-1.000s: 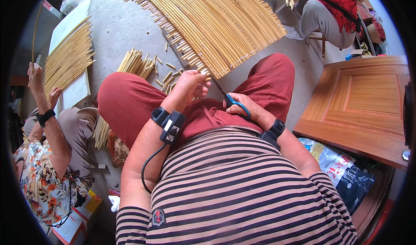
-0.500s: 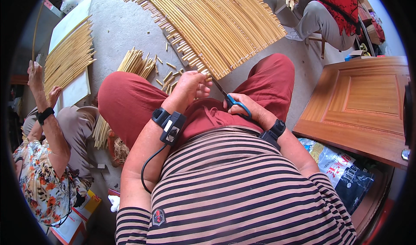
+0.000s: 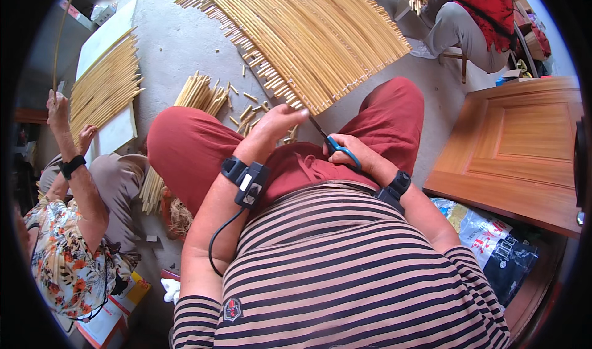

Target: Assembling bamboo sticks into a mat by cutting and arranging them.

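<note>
A large mat of thin tan bamboo-like sticks [image 3: 302,34], tied in rows, stretches out from between my knees. At its near corner is my left hand [image 3: 277,126], thumb laid along the edge and fingers curled under, partly hidden. My right hand [image 3: 350,151], in front of my waist, is closed around the blue handles of a pair of scissors [image 3: 337,144]. The dark blades point up and left to the mat's near corner, close to my left thumb. Whether they touch a stick or tie cannot be made out.
Short cut stick pieces [image 3: 250,113] lie on the grey floor beside a bundle of longer sticks [image 3: 196,95]. At left, a co-worker's raised hand [image 3: 58,110] holds a long thin rod beside a smaller mat [image 3: 105,81]. A wooden cabinet door [image 3: 512,155] stands right.
My left hand's fingers have curled in, with the thumb now stretched along the mat's corner. The scissors remain at that corner in my right hand. The whole view has shifted slightly.
</note>
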The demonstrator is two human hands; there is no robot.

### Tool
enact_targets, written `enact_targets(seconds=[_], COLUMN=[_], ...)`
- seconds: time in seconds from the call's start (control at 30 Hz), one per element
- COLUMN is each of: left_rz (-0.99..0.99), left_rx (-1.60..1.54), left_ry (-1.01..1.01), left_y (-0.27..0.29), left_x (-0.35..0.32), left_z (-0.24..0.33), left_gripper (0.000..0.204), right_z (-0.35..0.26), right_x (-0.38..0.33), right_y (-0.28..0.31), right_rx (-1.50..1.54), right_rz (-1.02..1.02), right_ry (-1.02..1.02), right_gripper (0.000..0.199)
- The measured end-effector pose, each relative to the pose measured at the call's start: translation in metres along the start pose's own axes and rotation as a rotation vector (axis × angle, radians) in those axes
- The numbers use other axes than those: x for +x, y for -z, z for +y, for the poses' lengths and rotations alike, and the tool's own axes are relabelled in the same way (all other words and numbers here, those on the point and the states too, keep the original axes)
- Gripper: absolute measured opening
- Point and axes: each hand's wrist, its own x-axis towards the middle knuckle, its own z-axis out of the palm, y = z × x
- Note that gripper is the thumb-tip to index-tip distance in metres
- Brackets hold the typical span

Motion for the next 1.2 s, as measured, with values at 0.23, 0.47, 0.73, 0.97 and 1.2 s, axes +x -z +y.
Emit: enact_targets(seconds=[0.23,0.47,0.73,0.97,1.2], left_rz=[0.055,0.113,0.121,0.108,0.091], left_rx=[-0.343,-0.361,-0.388,-0.374,-0.376], left_ry=[0.061,0.055,0.043,0.058,0.069], left_y=[0.000,-0.001,-0.003,-0.004,-0.003], left_x=[0.011,0.016,0.013,0.011,0.014], left_z=[-0.002,-0.008,-0.004,-0.003,-0.004], left_gripper=[0.018,0.014,0.015,0.015,0.013], right_z=[0.002,-0.004,-0.007,-0.008,-0.005], right_x=[-0.001,-0.008,-0.006,0.001,0.005], right_y=[0.003,0.006,0.006,0.004,0.003], right_rx=[-0.050,-0.081,-0.058,0.046,0.075], right_rz=[0.005,-0.018,-0.045,-0.036,-0.032], right_ry=[-0.007,-0.011,0.028,-0.003,-0.039], right_gripper=[0.020,0.019,0.019,0.017,0.014])
